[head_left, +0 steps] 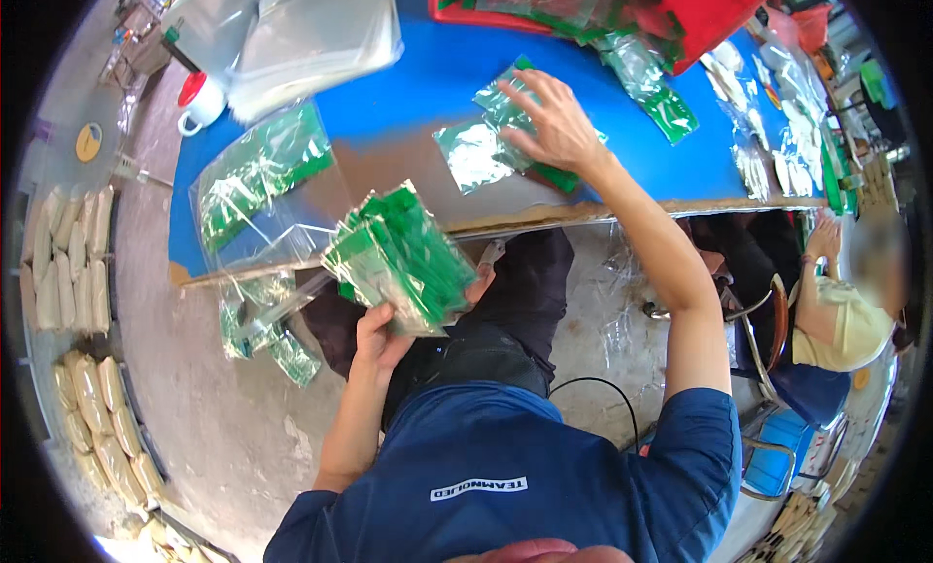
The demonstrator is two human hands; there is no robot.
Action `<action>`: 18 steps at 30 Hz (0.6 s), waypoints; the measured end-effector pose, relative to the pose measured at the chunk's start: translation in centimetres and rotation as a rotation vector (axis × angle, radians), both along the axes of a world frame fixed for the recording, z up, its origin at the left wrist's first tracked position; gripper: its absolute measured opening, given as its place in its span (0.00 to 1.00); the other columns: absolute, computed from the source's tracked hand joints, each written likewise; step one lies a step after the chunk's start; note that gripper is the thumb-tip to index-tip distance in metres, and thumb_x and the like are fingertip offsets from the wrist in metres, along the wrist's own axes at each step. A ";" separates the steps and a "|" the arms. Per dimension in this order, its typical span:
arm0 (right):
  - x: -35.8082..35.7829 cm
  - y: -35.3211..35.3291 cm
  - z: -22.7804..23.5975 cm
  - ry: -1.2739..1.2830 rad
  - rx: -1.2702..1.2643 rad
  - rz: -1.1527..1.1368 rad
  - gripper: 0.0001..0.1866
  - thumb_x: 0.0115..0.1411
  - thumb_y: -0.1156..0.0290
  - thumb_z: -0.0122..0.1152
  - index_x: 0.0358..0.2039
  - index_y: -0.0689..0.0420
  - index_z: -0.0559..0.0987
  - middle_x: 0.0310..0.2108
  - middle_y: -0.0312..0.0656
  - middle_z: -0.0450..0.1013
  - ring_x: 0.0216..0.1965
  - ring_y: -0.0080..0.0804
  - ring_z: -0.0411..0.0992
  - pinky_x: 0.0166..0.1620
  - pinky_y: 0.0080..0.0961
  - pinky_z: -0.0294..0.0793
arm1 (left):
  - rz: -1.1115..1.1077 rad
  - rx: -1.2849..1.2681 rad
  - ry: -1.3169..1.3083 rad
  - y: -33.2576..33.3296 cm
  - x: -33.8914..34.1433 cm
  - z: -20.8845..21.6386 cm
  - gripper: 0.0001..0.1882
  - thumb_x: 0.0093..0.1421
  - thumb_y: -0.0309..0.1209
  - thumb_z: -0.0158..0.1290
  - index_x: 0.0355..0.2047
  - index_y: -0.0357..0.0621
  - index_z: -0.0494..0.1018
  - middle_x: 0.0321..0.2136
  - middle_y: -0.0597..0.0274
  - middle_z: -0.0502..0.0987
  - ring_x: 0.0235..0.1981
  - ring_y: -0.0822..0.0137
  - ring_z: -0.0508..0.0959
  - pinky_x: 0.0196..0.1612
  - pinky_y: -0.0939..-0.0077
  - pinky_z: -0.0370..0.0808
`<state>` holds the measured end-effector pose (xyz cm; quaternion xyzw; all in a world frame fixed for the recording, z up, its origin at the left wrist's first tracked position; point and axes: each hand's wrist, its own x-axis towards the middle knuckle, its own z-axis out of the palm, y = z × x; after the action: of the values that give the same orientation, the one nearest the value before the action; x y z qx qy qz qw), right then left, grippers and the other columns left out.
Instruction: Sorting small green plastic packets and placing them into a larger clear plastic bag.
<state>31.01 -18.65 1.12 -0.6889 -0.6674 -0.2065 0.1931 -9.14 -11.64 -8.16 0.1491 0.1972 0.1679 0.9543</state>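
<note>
My left hand is closed round the lower edge of a thick stack of green and clear plastic packets, held tilted above my lap just off the table edge. My right hand reaches over the table with its fingers stretched out and slightly apart. Beneath and beside it lie several loose shiny packets, clear with green parts. The fingers appear to rest on them; the palm hides some. Left of the stack lies a large clear bag with green packets inside.
The blue table holds a red tray of packets, a pile of clear plastic sheets and a white mug with a red lid. More packets hang low below the table edge. At right sits another person.
</note>
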 end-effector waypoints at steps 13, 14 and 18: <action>-14.6 -3.4 -0.7 0.656 -0.274 0.422 0.15 0.65 0.66 0.53 0.47 0.61 0.75 0.53 0.52 0.72 0.59 0.53 0.66 0.60 0.46 0.66 | 0.079 0.073 0.027 1.4 0.2 0.8 0.35 0.52 0.22 0.62 0.61 0.39 0.63 0.55 0.55 0.72 0.57 0.55 0.73 0.62 0.53 0.68; -14.3 -3.0 -0.2 0.738 -0.196 0.234 0.14 0.66 0.66 0.50 0.45 0.61 0.77 0.48 0.52 0.75 0.55 0.53 0.69 0.58 0.43 0.68 | 0.090 0.061 0.037 1.2 0.5 0.5 0.35 0.52 0.22 0.61 0.61 0.40 0.62 0.56 0.56 0.72 0.58 0.55 0.72 0.62 0.53 0.68; -10.5 -1.8 -2.0 0.023 -0.174 -0.567 0.29 0.63 0.53 0.55 0.60 0.55 0.69 0.60 0.65 0.62 0.62 0.67 0.58 0.61 0.64 0.56 | 0.076 0.026 0.009 0.6 0.6 -0.4 0.36 0.52 0.23 0.62 0.62 0.42 0.62 0.57 0.57 0.71 0.59 0.55 0.70 0.63 0.53 0.66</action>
<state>20.48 -20.44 -0.85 -0.8641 -0.4615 -0.1862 0.0755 -8.54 -11.00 -8.53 0.1548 0.2047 0.2060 0.9443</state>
